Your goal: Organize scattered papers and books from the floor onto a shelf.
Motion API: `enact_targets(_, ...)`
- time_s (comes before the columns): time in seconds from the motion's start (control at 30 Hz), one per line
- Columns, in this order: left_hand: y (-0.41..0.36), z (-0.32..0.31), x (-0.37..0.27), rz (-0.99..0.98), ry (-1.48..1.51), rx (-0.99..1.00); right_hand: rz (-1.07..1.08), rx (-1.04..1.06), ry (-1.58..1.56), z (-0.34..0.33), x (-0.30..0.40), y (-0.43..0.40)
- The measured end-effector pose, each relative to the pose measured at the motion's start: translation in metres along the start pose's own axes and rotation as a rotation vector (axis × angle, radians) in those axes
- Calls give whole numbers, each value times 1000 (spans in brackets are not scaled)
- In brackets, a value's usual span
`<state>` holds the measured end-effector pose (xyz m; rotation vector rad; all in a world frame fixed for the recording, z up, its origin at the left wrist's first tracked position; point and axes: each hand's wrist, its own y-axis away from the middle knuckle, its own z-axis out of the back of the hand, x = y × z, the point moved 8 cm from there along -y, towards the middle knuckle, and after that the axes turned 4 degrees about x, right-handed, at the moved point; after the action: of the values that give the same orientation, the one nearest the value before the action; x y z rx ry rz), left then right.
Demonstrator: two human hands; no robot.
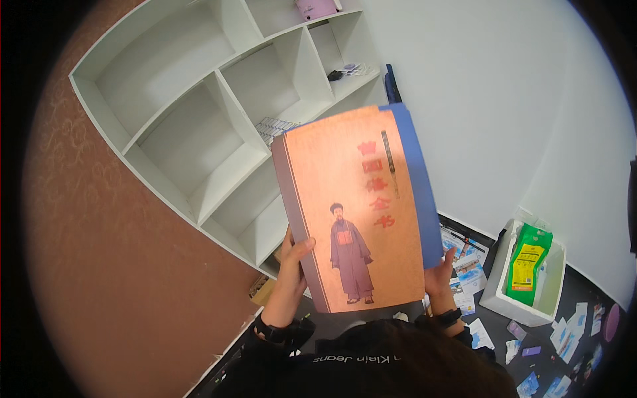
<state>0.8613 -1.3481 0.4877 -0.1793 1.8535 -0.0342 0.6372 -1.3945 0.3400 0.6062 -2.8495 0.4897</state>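
In front of me a large orange-tan hardcover book [318, 179] is held up, tilted, its front cover showing. The cover bears a printed robed figure, red writing and a dark brown spine edge. Behind it, a flat blue item [423, 199], perhaps a folder or another book, sticks out along the top and right. My left hand [297, 251] grips the spine side, thumb on the front. At the lower right edge, my right hand [440, 273] supports the stack with its thumb raised; its other fingers are mostly hidden behind.
A white shelf unit [199, 219] stands ahead, holding a pink container [318, 9], cables [351, 70] and a pale gridded object [274, 128]. To the right, a white foam box [517, 311] contains a green bag [530, 263]. Papers [470, 273] lie scattered on the dark floor.
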Motion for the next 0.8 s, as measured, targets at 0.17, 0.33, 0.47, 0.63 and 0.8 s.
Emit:
enact_targets(0.17,-15,-10,6,151,190,-10,-57,64,-72,13,14,-14)
enact_targets(0.33,-10,42,26,279,308,-224,-339,288,273,27,4,-22)
enact_targets(0.47,3,93,45,271,341,-322,-718,419,419,20,-20,-45)
enact_targets(0.63,14,120,58,244,383,-435,-1085,630,846,32,-37,-91)
enact_targets(0.8,17,149,76,274,470,-535,-1125,794,1439,66,-21,-205)
